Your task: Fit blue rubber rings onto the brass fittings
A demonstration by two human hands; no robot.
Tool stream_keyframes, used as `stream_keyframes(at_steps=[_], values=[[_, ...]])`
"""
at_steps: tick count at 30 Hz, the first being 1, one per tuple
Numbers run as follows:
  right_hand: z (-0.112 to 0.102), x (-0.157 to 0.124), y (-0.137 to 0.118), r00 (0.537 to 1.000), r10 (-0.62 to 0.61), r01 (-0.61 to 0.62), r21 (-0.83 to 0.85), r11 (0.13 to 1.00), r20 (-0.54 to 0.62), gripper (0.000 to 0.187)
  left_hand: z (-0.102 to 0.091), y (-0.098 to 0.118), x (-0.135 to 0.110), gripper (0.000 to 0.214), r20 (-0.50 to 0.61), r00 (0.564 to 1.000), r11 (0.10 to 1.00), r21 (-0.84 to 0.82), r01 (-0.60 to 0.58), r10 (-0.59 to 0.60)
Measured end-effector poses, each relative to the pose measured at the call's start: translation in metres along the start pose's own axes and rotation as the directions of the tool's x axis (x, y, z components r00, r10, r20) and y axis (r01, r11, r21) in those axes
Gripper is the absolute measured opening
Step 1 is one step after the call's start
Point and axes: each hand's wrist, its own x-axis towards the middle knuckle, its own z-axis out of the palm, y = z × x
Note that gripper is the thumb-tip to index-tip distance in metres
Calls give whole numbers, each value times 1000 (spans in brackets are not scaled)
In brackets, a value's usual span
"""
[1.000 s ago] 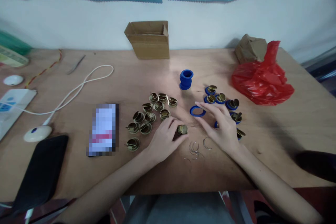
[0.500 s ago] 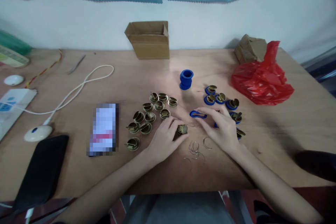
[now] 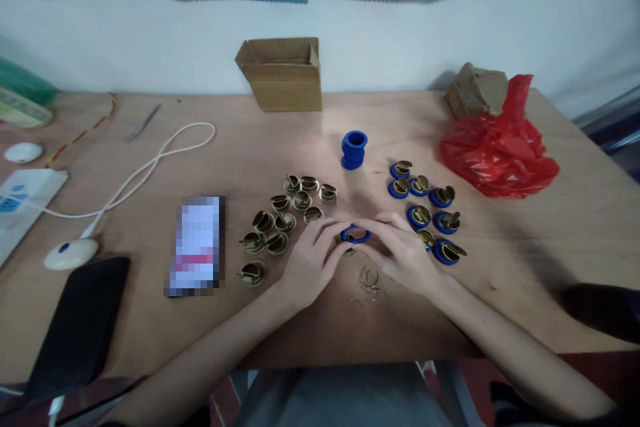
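A blue rubber ring (image 3: 356,241) is held from both sides, by the fingertips of my left hand (image 3: 311,261) and my right hand (image 3: 409,255). Just under it, partly hidden by ring and fingers, a round brass-coloured fitting (image 3: 349,251) rests on the table. Several similar fittings with upright flaps (image 3: 285,223) lie to the left of my left hand. Beyond my right hand are several more fittings with blue rings around their bases (image 3: 444,197). Thin metal wire rings (image 3: 370,279) lie between my forearms.
A stack of blue rings (image 3: 353,150) stands behind my hands. Farther back are an open cardboard box (image 3: 290,90), a red plastic bag (image 3: 500,157) and a crumpled brown package (image 3: 475,90). At left lie a lit phone (image 3: 195,247), a black phone (image 3: 80,327) and a white cable (image 3: 163,155).
My right hand has moved left with the blue ring, and the ring is now stretched rounder between both hands. My left fingers have left the brass fitting's side and taken the ring.
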Motion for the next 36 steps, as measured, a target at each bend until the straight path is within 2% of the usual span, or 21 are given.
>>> stream_keyframes(at_steps=[5,8,13,16,19,30,36], values=[[0,-1,-1,999,33,-36,100,994,33,49,0,-1,0,26,-62,998,999,-38,18,-21],[1,-1,-2,997,55,-63,151,987,54,50,-1,0,1,24,-86,996,998,-61,28,-34],[2,-2,-1,998,61,-62,158,985,10,46,-4,0,3,21,-103,994,998,-60,14,-20],[2,-2,0,996,83,-85,135,987,25,44,-4,1,4,21,-102,995,998,-55,10,-15],[1,0,-1,996,67,-73,118,990,53,36,-4,1,4,20,-104,994,998,-59,15,-22],[2,-2,-4,1000,25,-26,145,989,13,11,-2,4,4,11,-86,996,998,-63,-28,22],[1,-1,-4,1000,19,-22,153,988,22,15,-2,3,3,11,-83,996,997,-63,-41,36]])
